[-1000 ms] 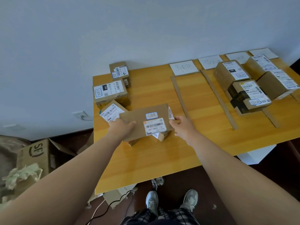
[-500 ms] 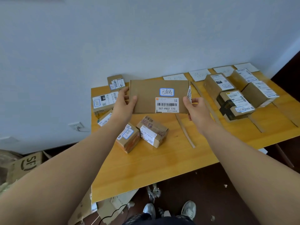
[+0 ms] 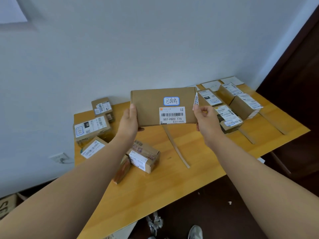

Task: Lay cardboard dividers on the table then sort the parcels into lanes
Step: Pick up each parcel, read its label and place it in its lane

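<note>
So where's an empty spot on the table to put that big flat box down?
Bare wood lies between the curved divider strip and the right-hand parcel cluster, and along the near table edge. The left end, around the unsorted parcels, is crowded.

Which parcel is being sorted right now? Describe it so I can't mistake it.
Above the wooden table, between the left hand and right hand, is the flat parcel, held upright. Unlike the boxier parcels lying around, it is thin and wide, with a blue-bordered handwritten sticker above a barcode label reading 507-P802 T70.
</note>
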Motion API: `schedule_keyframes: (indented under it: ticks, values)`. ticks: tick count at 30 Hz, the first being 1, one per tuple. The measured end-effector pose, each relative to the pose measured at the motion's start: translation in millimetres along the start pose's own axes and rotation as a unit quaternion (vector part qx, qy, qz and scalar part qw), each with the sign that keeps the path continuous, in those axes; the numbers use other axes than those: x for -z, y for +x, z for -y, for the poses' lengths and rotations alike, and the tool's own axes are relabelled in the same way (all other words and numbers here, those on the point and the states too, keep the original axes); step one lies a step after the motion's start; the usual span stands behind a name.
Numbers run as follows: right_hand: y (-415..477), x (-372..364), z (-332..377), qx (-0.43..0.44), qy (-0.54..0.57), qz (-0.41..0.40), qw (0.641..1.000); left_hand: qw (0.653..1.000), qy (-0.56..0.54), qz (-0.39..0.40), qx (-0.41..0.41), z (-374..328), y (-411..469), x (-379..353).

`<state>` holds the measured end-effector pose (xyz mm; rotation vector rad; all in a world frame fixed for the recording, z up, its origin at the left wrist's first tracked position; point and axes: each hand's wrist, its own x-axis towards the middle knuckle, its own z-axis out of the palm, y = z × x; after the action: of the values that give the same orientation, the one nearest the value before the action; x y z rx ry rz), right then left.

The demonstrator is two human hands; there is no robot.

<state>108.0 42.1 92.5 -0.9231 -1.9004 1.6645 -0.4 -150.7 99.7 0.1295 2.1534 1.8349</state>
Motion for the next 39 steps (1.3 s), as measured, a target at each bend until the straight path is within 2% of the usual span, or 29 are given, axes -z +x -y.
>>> schedule_keyframes:
  ticks: [5, 15, 24, 27, 32, 39]
  values:
    - [17.3, 43.8, -3.1, 0.007, -0.004, -0.034, 0.999, 0.999, 0.007, 0.04, 0.007, -17.5, 0.5, -48.1]
    - [81.6, 155.0, -8.0, 0.012, -0.019, -0.078, 0.997, 0.996, 0.065, 0.069, -0.005, -33.9, 17.6, -167.8]
    - [156.6, 290.4, -21.3, -0.025, 0.024, -0.08, 0.996, 0.995, 0.062, 0.077, -0.007, -42.6, 25.5, -328.4]
    - [181.6, 325.4, -25.9, -0.039, 0.043, -0.057, 0.997, 0.996, 0.055, 0.072, 0.011, -38.2, 27.0, -372.9]
    - [228.9, 355.5, -40.5, -0.092, 0.085, -0.019, 0.992, 0.995, 0.059, 0.072, 0.035, -34.1, 41.3, -421.1]
    - [310.3, 363.5, -65.0, -0.143, 0.203, -0.028, 0.968, 0.994, 0.068, 0.069, 0.05, -44.9, 95.0, -471.2]
